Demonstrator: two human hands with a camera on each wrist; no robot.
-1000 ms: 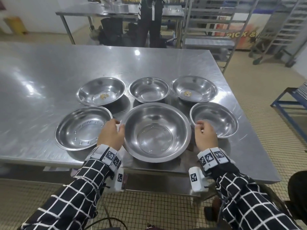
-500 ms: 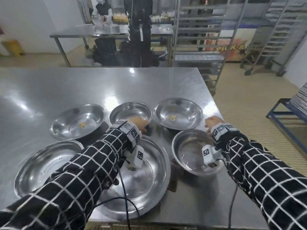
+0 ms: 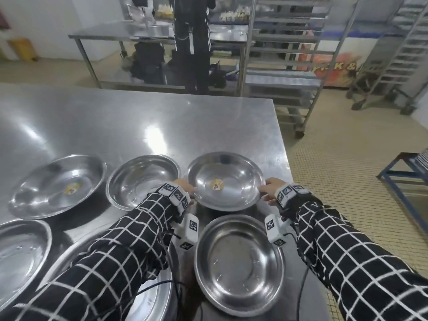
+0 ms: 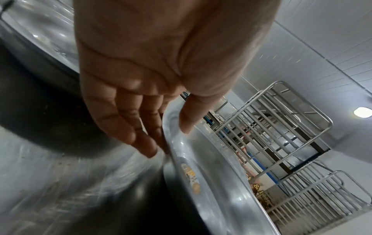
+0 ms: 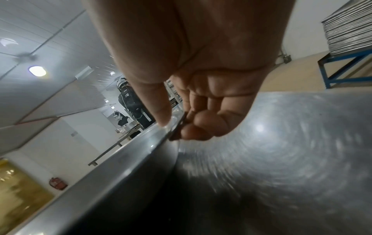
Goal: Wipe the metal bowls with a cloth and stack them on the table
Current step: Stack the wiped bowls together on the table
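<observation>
Several steel bowls lie on the steel table (image 3: pixel 115 126). The far right bowl (image 3: pixel 238 181), with a yellow sticker inside, is held at both sides. My left hand (image 3: pixel 191 188) pinches its left rim, thumb on top and fingers beneath (image 4: pixel 149 143). My right hand (image 3: pixel 262 189) pinches the right rim (image 5: pixel 153 139), thumb above and fingers curled under. The same bowl (image 4: pixel 211 182) fills the left wrist view. A smaller bowl (image 3: pixel 239 262) lies just in front of it. No cloth is in view.
Beside the held bowl stand a middle bowl (image 3: pixel 142 181) and a stickered left bowl (image 3: pixel 58 184). A large bowl (image 3: pixel 152 295) and another bowl (image 3: pixel 20 251) lie under and left of my left arm. The table's right edge (image 3: pixel 284 158) is close. A person (image 3: pixel 192 42) stands behind.
Both hands left the big front bowl and reached forward. They now grip the rim of the far right stickered bowl. The head view has moved closer over the table.
</observation>
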